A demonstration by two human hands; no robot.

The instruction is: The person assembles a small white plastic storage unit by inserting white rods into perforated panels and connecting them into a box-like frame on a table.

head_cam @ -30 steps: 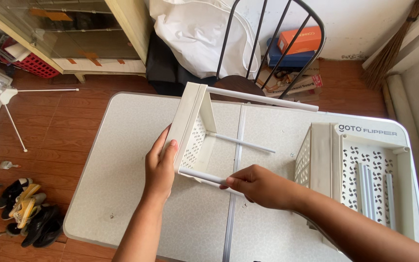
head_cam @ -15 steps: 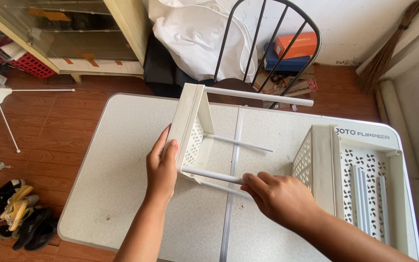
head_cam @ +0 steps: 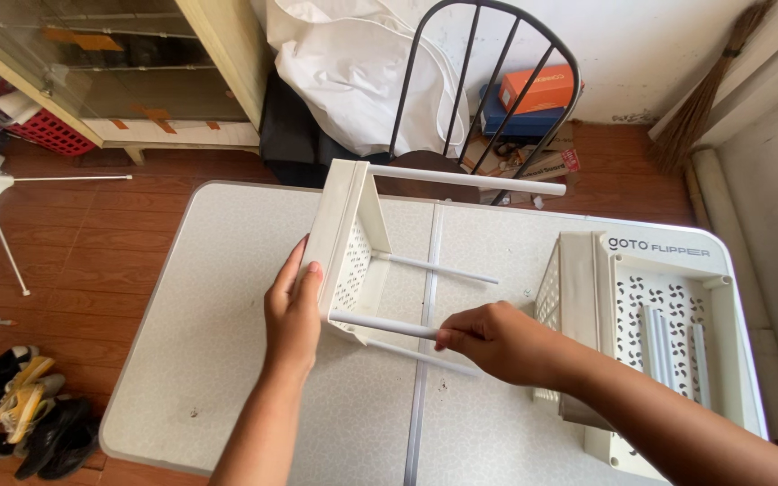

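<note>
Right hand [head_cam: 497, 342] slid off frame corner onto rod [head_cam: 380, 325]

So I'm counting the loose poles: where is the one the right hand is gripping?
In the head view, the white pole lies low at table centre, one end in the perforated shelf panel steadied by the left hand, the other in the right hand.
</note>
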